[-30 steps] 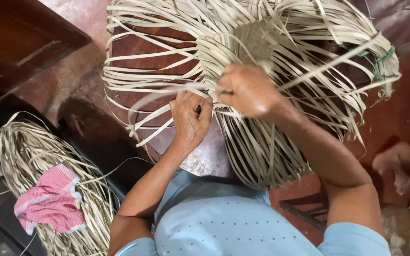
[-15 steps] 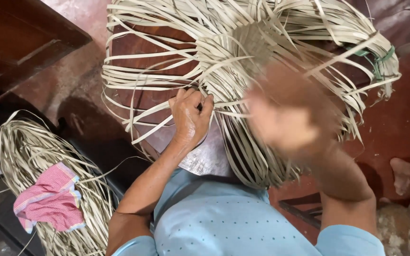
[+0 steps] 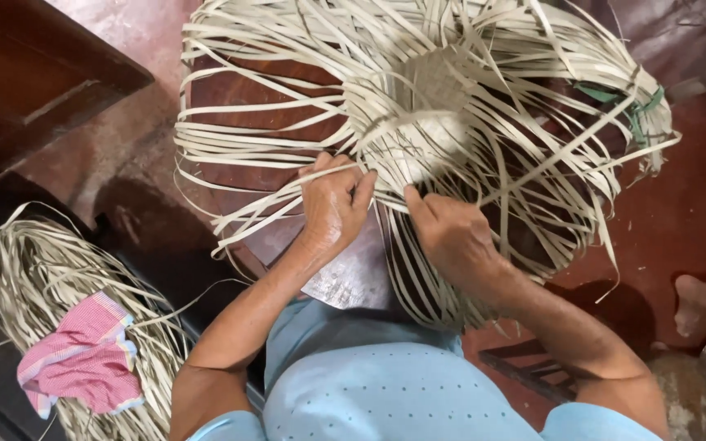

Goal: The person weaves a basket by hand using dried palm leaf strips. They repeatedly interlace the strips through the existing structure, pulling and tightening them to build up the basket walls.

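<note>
A half-woven basket [image 3: 435, 98] of pale flat cane strips fills the upper middle, its tight woven base in the centre and long loose strips curving out all round. My left hand [image 3: 334, 204] is closed on strips at the near edge of the woven base. My right hand [image 3: 451, 233] sits beside it, fingers pinching strips at the same edge. Both forearms reach up from my light blue dotted top [image 3: 394, 384].
A coil of loose cane strips [image 3: 34, 269] lies at the lower left with a pink checked cloth [image 3: 83, 363] on it. A dark wooden piece [image 3: 34, 73] is at the upper left. Green ties [image 3: 635, 106] bind strips at the right. The floor [image 3: 680, 220] is reddish.
My right hand has come down from the upper part of the weave to the near edge beside my left hand. The left hand has stayed in place on the strips.
</note>
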